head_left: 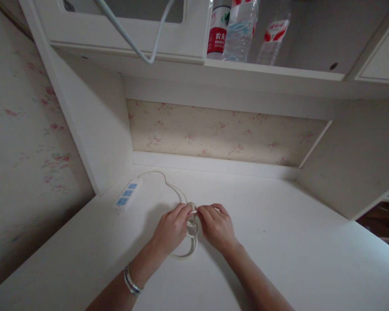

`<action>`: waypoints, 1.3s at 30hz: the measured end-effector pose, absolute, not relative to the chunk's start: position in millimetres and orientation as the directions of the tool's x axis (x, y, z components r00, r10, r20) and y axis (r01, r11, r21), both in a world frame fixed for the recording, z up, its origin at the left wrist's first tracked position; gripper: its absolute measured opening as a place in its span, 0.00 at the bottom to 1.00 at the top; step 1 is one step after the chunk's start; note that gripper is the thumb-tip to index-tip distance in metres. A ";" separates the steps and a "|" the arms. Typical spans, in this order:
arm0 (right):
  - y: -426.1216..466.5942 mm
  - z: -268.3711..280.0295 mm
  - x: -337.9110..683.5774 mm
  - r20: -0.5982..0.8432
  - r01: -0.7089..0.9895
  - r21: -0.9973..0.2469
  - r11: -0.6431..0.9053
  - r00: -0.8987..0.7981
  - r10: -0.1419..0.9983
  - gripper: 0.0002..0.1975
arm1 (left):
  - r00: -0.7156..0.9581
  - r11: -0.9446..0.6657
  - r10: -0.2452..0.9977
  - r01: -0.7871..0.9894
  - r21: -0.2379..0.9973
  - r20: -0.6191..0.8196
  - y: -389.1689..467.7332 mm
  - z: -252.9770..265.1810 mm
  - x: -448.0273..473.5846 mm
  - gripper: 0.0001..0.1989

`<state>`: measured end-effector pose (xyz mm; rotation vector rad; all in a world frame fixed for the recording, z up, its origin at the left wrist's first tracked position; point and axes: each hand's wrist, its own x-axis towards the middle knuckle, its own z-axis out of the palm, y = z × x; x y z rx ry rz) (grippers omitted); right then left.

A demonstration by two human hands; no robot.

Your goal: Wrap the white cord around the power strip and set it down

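Note:
A white power strip with blue socket faces lies at the left of the white desktop. Its cord runs from the far end of the strip to the middle, where it is bunched in loops between and below my hands. My left hand, with bangles on its wrist, pinches a piece of the cord. Close beside it, my right hand pinches the same short stretch from the other side. Fingers hide part of the bundle, and I cannot make out whether a plug is among the loops.
Above the white desktop hangs a shelf holding several plastic bottles. A pale cable dangles in front of the upper cabinet at the left. Side panels bound the desk niche.

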<state>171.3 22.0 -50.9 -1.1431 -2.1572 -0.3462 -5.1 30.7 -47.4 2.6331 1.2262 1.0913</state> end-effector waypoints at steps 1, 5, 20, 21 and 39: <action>20.9 -49.6 171.3 0.662 0.809 -0.072 0.583 -0.398 0.635 0.10 | 0.434 -0.684 0.689 0.656 0.320 0.581 30.6 -47.1 -5.2 0.08; 21.1 -46.9 179.5 0.636 0.727 -0.265 0.633 -0.362 0.681 0.10 | 0.432 -0.698 0.678 0.633 0.336 0.595 32.0 -46.8 -5.6 0.08; 31.5 -39.3 195.7 0.493 0.454 -0.516 0.726 -0.535 0.686 0.16 | 0.529 -0.785 0.608 0.512 0.350 0.592 33.9 -48.5 -6.6 0.11; 31.1 -38.1 197.0 0.494 0.464 -0.515 0.721 -0.526 0.692 0.15 | 0.530 -0.786 0.608 0.511 0.350 0.592 34.4 -48.8 -6.5 0.11; 54.9 -70.8 197.8 0.275 -0.034 -0.961 0.275 0.004 0.962 0.17 | 0.685 -0.839 0.529 0.334 0.429 0.500 22.0 -34.5 -7.5 0.18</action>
